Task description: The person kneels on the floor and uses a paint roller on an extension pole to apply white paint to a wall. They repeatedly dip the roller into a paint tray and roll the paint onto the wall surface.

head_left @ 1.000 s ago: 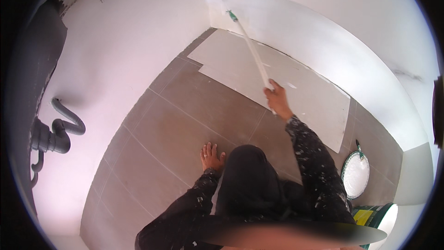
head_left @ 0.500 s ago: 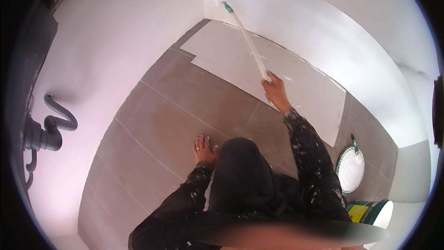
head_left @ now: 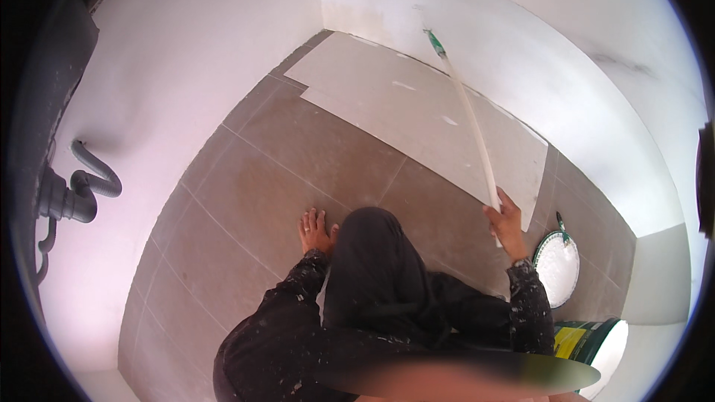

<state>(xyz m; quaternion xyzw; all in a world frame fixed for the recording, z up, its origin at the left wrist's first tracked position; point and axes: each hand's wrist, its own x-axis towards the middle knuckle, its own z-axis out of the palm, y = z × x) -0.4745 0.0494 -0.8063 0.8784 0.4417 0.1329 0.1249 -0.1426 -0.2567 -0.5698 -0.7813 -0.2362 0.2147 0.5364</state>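
My right hand (head_left: 508,228) grips the lower part of a long pale painting pole (head_left: 475,123). At the pole's far end is a green tool head (head_left: 435,44), up by the low part of the white wall (head_left: 477,15); its painting part is too faint to make out. Below the pole lies a flat light-coloured board (head_left: 402,108) on the floor along that wall. My left hand (head_left: 316,234) rests flat with its fingers spread on the brown floor tiles (head_left: 268,193), just left of my bent knee. A ring shows on one finger.
To the right stands a round lid (head_left: 557,269) covered in white paint, with a small green-and-black brush (head_left: 564,229) on its rim. Nearer is a paint bucket (head_left: 588,346) with a dark green and yellow side. A grey drain pipe (head_left: 83,197) juts out at the left wall.
My right hand has drawn back toward me and to the right. The tool head has moved right along the wall. My left hand stays on the floor.
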